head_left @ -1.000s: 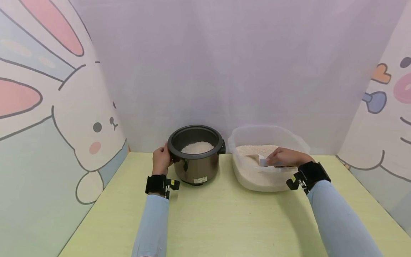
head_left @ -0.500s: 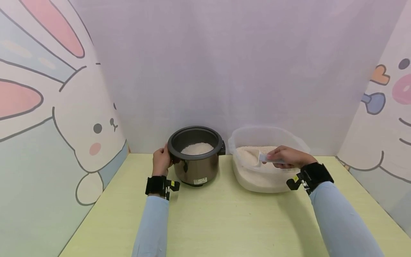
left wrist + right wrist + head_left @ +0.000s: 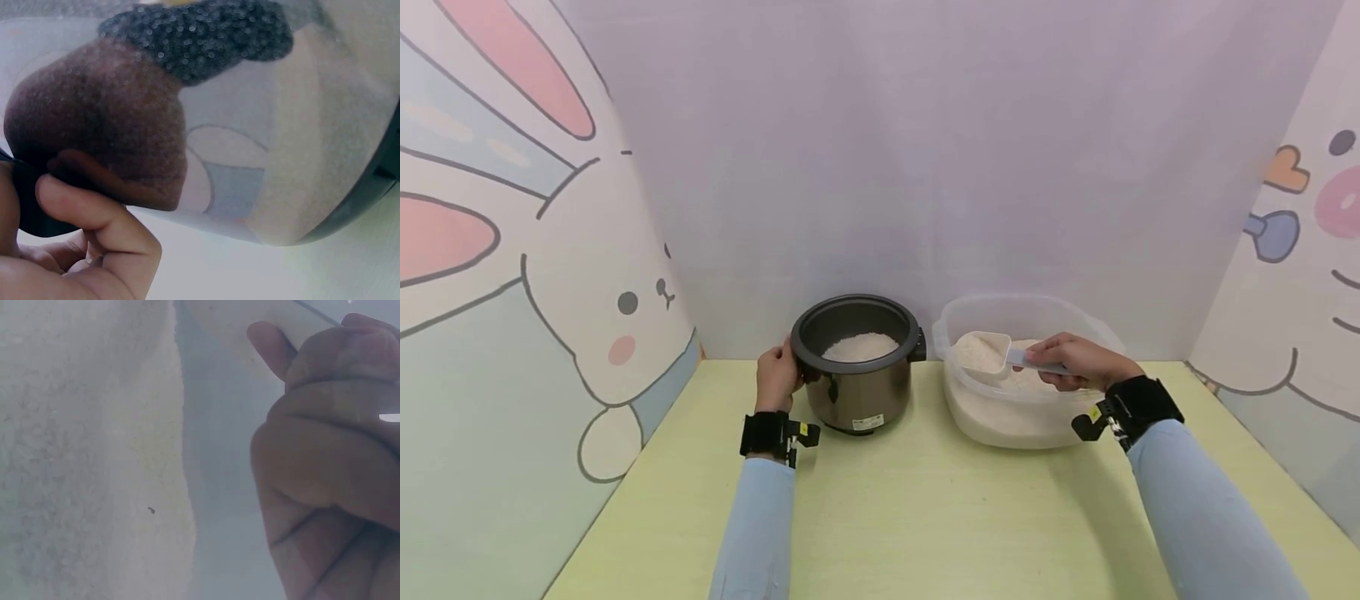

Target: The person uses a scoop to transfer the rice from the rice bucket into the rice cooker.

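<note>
At the back of the table stands a lidless rice cooker with white rice inside its dark pot. My left hand grips the cooker's black side handle, thumb bent against it in the left wrist view. My right hand holds a white scoop by its handle. Rice fills the scoop's cup, which is level above the rice in a clear plastic tub. In the right wrist view, curled fingers appear through the tub's wall, beside the rice.
The tub stands just right of the cooker on a pale yellow-green table. A plain curtain-like backdrop rises close behind both. Side panels with cartoon figures flank the table.
The scoop has come up out of the rice, turning from tipped to level, with rice in its cup. My right hand has risen slightly. The left hand and cooker have stayed put.
</note>
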### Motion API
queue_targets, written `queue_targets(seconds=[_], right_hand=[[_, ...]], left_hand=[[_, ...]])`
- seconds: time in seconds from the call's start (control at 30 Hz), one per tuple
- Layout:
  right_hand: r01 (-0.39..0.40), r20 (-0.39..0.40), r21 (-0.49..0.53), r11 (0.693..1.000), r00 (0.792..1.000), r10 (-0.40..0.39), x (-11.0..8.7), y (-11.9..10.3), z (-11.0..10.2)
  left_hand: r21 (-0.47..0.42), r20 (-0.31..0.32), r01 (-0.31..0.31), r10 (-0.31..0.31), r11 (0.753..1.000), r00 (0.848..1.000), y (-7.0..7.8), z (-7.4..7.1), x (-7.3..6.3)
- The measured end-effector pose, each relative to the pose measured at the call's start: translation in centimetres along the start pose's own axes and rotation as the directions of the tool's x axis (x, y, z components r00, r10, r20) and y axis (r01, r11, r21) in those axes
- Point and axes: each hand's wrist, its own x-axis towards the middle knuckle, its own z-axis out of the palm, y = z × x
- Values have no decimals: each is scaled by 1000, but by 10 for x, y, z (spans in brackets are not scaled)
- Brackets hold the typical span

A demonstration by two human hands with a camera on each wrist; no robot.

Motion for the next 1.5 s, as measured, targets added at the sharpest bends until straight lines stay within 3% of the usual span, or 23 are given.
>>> queue_targets(seconds=[0.2, 0.7, 1.13, 1.27, 1.5], right_hand=[[50, 30, 34, 998, 998, -51, 3, -1, -3], [102, -46, 156, 982, 994, -96, -12, -8, -12], [77, -178, 135, 988, 983, -52, -5, -70, 6], [56, -191, 209, 976, 981, -15, 4, -91, 20], [40, -218, 367, 929, 975, 44, 23, -121, 50]], left_hand=[[-22, -6, -1, 1, 1000, 1000, -3, -4, -2], [-35, 10, -23, 23, 999, 1000, 2, 4, 0], [-22, 1, -22, 22, 1000, 1000, 0, 2, -1], [-23, -4, -19, 19, 1000, 1000, 0, 2, -1], [-12, -5, -30, 30, 999, 1000, 1, 2, -1]])
